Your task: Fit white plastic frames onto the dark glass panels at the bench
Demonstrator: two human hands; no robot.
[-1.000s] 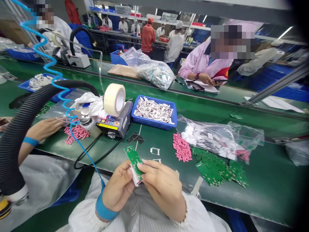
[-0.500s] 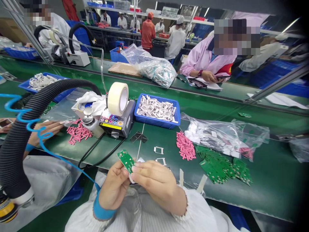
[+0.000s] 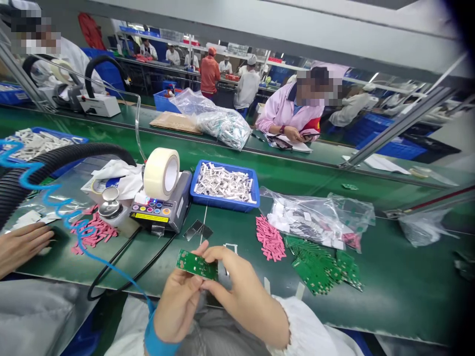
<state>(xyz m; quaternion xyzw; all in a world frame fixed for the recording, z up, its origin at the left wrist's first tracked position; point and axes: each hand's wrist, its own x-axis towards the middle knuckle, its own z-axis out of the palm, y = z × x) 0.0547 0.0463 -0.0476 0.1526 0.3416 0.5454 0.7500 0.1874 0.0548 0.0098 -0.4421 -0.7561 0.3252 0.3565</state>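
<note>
Two grips hold the green circuit board point(image 3: 196, 264) at lower centre: from my remote view, the left hand point(image 3: 177, 305) and right hand point(image 3: 241, 289) pinch its edges, probably to keep its face clear for inspection, just above the worktop point(image 3: 404, 282).

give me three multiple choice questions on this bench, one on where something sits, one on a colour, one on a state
1. Where is the roll of packing tape?
a) in a blue tray
b) on top of the tape dispenser
c) under the bench

2. What colour are the small strips piled beside the loose green boards?
a) pink
b) yellow
c) black

3. What state is the green circuit board in?
a) lying flat on the bench
b) sealed inside a plastic bag
c) held up by the left hand and right hand

1: b, the roll stands on the dispenser.
2: a, the pile shows pink.
3: c, both hands hold it up.
</note>
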